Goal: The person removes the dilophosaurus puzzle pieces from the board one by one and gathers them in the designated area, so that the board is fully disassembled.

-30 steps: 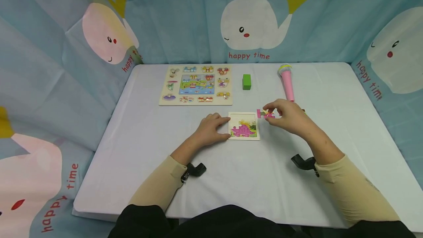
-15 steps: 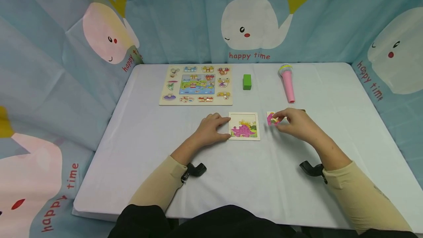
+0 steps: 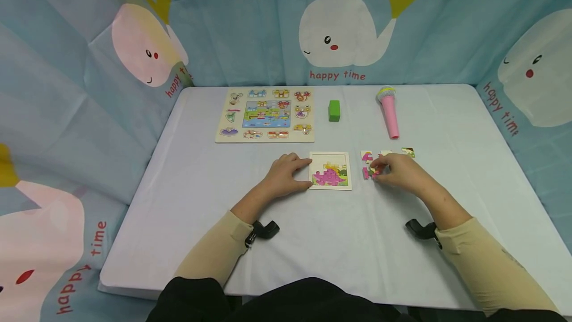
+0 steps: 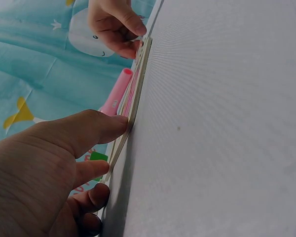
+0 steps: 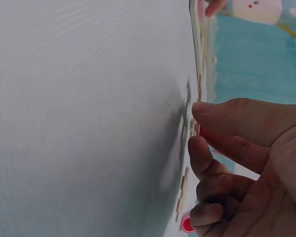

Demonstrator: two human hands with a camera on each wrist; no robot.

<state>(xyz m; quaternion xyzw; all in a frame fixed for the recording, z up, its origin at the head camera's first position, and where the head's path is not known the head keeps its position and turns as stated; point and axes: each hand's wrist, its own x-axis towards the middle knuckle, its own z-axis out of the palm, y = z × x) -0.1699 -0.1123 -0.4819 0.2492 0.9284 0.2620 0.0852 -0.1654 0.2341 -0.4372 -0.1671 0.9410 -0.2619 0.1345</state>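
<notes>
A small square puzzle frame (image 3: 328, 187) lies flat on the table, partly filled with pieces showing a pink dinosaur. My left hand (image 3: 282, 177) rests its thumb and index finger against the frame's left edge, as the left wrist view also shows on the frame's side (image 4: 136, 98). To the right of the frame, my right hand (image 3: 400, 172) pinches a small puzzle piece (image 3: 374, 171) between thumb and fingers, low over the table. Loose pieces lie around it: a pink one (image 3: 367, 156), one partly behind the hand, and a brown-green one (image 3: 408, 152).
Behind the frame, a wooden peg puzzle board (image 3: 264, 138) lies at the back left of the table (image 3: 286, 257). A green block (image 3: 334, 111) and a pink toy microphone (image 3: 390, 116) are to its right. A printed curtain (image 3: 250, 24) surrounds the table.
My right hand moved right and toward the body, away from the frame. A pink piece now lies separate, out of its fingers, and more loose pieces show. My left hand is unmoved.
</notes>
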